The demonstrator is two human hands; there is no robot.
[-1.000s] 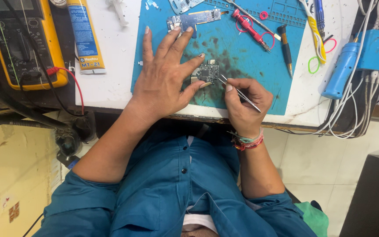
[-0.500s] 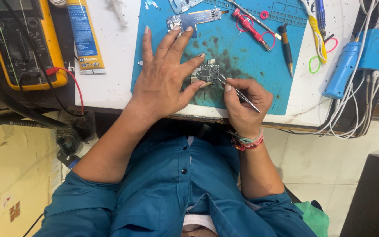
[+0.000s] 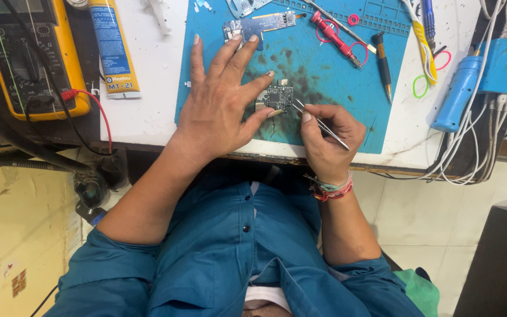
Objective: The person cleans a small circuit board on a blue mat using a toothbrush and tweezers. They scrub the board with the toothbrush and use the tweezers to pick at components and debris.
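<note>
A small dark circuit board [image 3: 279,95] lies on a stained blue work mat [image 3: 324,76]. My left hand [image 3: 221,100] lies spread flat on the mat, and its thumb and forefinger pin the board at its left edge. My right hand [image 3: 327,138] grips metal tweezers [image 3: 318,123] whose tips touch the board's right edge. A coloured thread bracelet sits on my right wrist.
A yellow multimeter [image 3: 30,58] with a red lead lies at the left. Beside it is a blue and yellow tube [image 3: 112,47]. A longer circuit board [image 3: 259,24], red-handled tool [image 3: 335,35], black-tipped tool [image 3: 382,64], blue handheld tool [image 3: 459,94] and white cables [image 3: 470,152] lie around the mat.
</note>
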